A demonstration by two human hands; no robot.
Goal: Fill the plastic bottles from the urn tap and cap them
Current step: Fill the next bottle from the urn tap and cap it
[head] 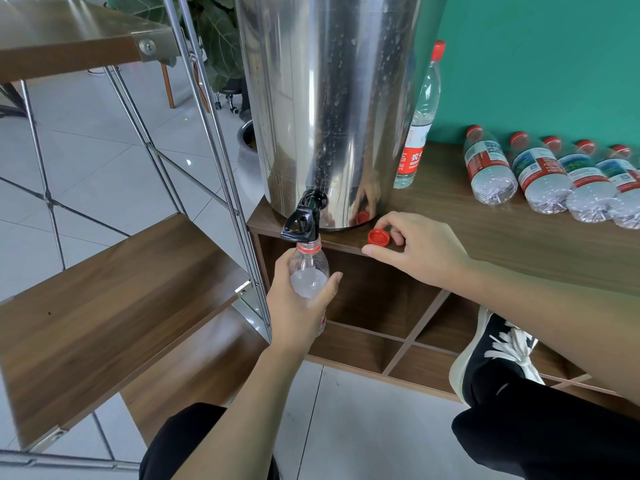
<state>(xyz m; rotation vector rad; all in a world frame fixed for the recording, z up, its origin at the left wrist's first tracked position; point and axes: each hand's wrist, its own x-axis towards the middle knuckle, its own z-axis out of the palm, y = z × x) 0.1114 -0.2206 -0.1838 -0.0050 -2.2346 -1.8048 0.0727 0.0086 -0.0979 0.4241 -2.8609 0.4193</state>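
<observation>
Two bare hands are at work in front of a tall steel urn point(329, 98) that stands on a wooden shelf unit point(502, 230). My left hand point(298, 306) is wrapped around a clear plastic bottle point(309, 271), holding it upright with its open neck right under the black tap point(304, 216) — I can't tell whether water is running. My right hand point(415, 247) rests on the shelf top, its fingertips curled against a loose red cap point(378, 236) lying just beside the urn's base. One capped bottle point(420, 123) stands upright behind the urn, against the green wall point(536, 64). Farther right, a row of capped bottles point(554, 174) lies on its side on the shelf top.
</observation>
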